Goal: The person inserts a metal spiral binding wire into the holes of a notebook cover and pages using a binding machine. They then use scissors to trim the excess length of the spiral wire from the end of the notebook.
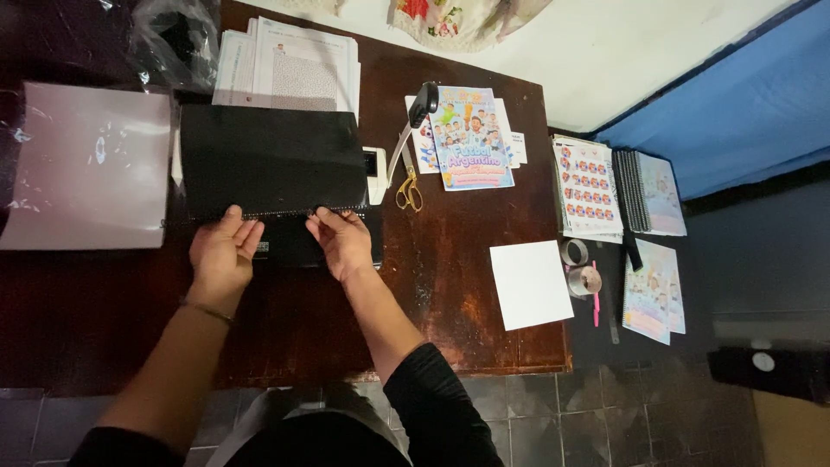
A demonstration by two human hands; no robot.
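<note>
A black cover sheet (272, 160) lies on a dark binding machine (294, 242) on the brown wooden table (450, 277). A row of small punched holes runs along the sheet's near edge. My left hand (223, 251) rests at that edge on the left, fingers together and flat. My right hand (341, 238) pinches or presses the same edge further right. Behind the black sheet sits a stack of printed white pages (290, 69).
A shiny plastic sheet (86, 169) lies at the left. Scissors (408, 188) and a colourful booklet (469, 138) are right of the machine. A blank white sheet (530, 284), tape rolls (581, 268), sticker sheets (588, 186) and spiral notebooks (653, 195) fill the right side.
</note>
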